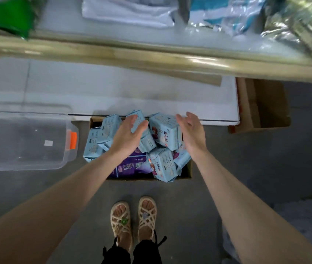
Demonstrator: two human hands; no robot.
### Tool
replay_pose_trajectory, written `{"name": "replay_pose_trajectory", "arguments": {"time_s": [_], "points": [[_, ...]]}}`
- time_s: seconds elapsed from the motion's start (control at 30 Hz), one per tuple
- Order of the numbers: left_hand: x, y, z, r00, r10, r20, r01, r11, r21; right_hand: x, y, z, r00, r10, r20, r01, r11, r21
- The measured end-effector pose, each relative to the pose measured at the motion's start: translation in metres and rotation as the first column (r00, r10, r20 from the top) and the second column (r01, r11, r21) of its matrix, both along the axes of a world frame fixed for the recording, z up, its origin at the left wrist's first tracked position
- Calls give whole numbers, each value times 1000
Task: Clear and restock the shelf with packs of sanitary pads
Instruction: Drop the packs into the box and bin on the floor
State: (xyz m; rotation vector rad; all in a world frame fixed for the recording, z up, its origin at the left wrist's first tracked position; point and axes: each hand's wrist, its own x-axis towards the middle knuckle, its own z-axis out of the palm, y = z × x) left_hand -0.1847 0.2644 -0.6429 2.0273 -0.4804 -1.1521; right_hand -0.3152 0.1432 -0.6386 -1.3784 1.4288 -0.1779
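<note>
**Open From Above, Hemmed In at the Sides**

The cardboard box (188, 169) on the floor (246, 164) is seen open at the top, so the heaped light-blue packs (111, 124) can be reached from above. The gap between the left hand (130, 134) and the right hand (191, 132) is taken up by one of these packs. Passage on the left is narrowed by a clear plastic bin (23, 141) just beside the box. On the right, bare floor is found before a second carton (265, 105). Ahead, reach is bounded by the white lower shelf (113, 96), and overhead by the gold-edged shelf rail (151, 56).
</note>
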Motion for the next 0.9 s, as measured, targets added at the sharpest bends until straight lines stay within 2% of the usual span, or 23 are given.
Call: {"name": "replay_pose_trajectory", "arguments": {"time_s": [0.27,0.37,0.53,0.73,0.9], "points": [[28,-10,193,991,82,106,-54,968,-244,24,0,191,988,-4,153,28,987,-159],[31,-10,268,985,118,128,-67,936,-347,29,4,269,976,-24,218,77,968,-239],[39,-15,397,959,144,244,5,853,-522,38,-4,407,931,9,364,147,905,-399],[50,-23,486,945,175,278,41,775,-630,37,-2,503,884,48,465,194,867,-458],[49,-35,530,942,200,271,48,718,-695,27,-9,544,850,44,525,247,847,-470]]}}
